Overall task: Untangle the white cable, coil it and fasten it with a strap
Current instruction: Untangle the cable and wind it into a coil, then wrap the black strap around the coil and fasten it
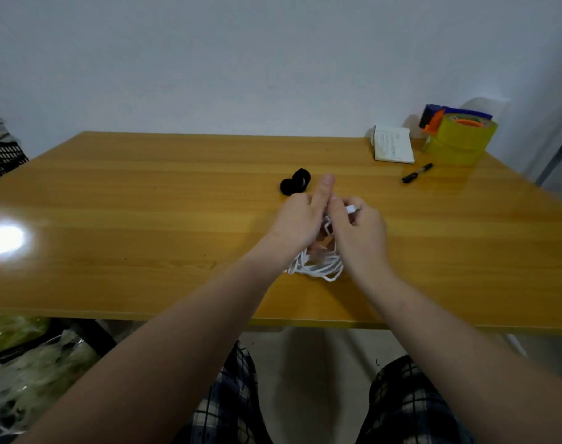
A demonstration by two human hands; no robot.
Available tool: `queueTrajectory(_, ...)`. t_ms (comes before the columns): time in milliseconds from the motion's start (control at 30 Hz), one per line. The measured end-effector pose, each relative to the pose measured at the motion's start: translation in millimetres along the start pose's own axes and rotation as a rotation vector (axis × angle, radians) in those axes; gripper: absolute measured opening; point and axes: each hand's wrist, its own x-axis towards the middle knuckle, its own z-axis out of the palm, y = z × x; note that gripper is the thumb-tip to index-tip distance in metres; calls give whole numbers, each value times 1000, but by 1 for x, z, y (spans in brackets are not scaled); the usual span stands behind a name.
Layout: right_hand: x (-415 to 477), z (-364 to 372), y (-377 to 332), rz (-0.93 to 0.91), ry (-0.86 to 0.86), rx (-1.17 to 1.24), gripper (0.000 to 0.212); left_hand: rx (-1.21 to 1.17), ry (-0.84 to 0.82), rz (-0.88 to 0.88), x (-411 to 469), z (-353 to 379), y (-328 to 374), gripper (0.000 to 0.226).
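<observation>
Over the middle of a glossy wooden table, I hold my two hands close together above a loose bundle of white cable, whose loops hang down between my wrists and rest on the tabletop toward the near edge. My right hand has its fingers curled shut around the cable's white plug end, which pokes out above the knuckles. My left hand is closed on strands of the same cable, its thumb standing straight up and touching the right hand's fingers; how the hidden fingers grip underneath, I cannot tell. Just beyond the left hand lies a black strap, curled into a loop and apart from the cable. At the far right corner stand a yellow roll of tape in a dispenser, a small white booklet beside it, and a black pen lying nearer to me. A bright lamp glare marks the table's left side.
</observation>
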Motion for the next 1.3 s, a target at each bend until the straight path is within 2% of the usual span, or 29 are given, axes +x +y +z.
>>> queueTrajectory(100,-2,7,0,16,33,-26,36,174,169,148,1,0,-4,58)
queueTrajectory(167,-3,10,4,25,36,-45,37,226,157,223,-3,0,-10,60)
queueTrajectory(233,0,8,10,41,75,3,40,155,47,203,-5,-3,-20,53)
queueTrajectory(300,5,2,15,116,107,127,40,-21,-161,63,-8,-8,-28,40)
queueTrajectory(367,12,-5,17,188,80,227,33,-119,-346,20,-11,-14,-36,32)
queueTrajectory(400,13,-6,16,211,46,256,27,-135,-377,35,-11,-15,-38,25)
queueTrajectory(467,16,-6,14,244,-16,324,14,-141,-317,51,-10,-15,-42,19)
queueTrajectory(533,18,-6,10,283,-107,428,5,-252,-218,25,-7,-11,-46,16)
queueTrajectory(633,20,-10,12,248,-279,377,14,-598,-111,-73,-4,-3,-51,8)
queueTrajectory(733,21,-11,18,219,-370,263,20,-676,-49,-128,0,0,-51,6)
queueTrajectory(867,22,-9,22,233,-395,163,20,-530,-65,-123,12,-7,-49,16)
queueTrajectory(900,23,-7,22,264,-407,216,22,-470,-83,-102,15,-9,-49,14)
queueTrajectory(967,23,-6,23,381,-431,487,24,-391,-117,-55,19,-13,-48,10)
queueTrajectory(1033,25,-6,23,478,-441,717,30,-325,-128,-30,23,-17,-48,21)
queueTrajectory(1067,26,-6,22,501,-447,752,30,-317,-137,-27,24,-19,-48,22)
queueTrajectory(1167,31,-3,23,500,-460,681,16,-455,-221,-132,25,-20,-47,6)
queueTrajectory(1233,33,0,25,494,-468,650,8,-583,-343,-232,25,-19,-49,18)
queueTrajectory(1300,36,2,28,494,-490,634,6,-654,-458,-265,26,-20,-52,19)
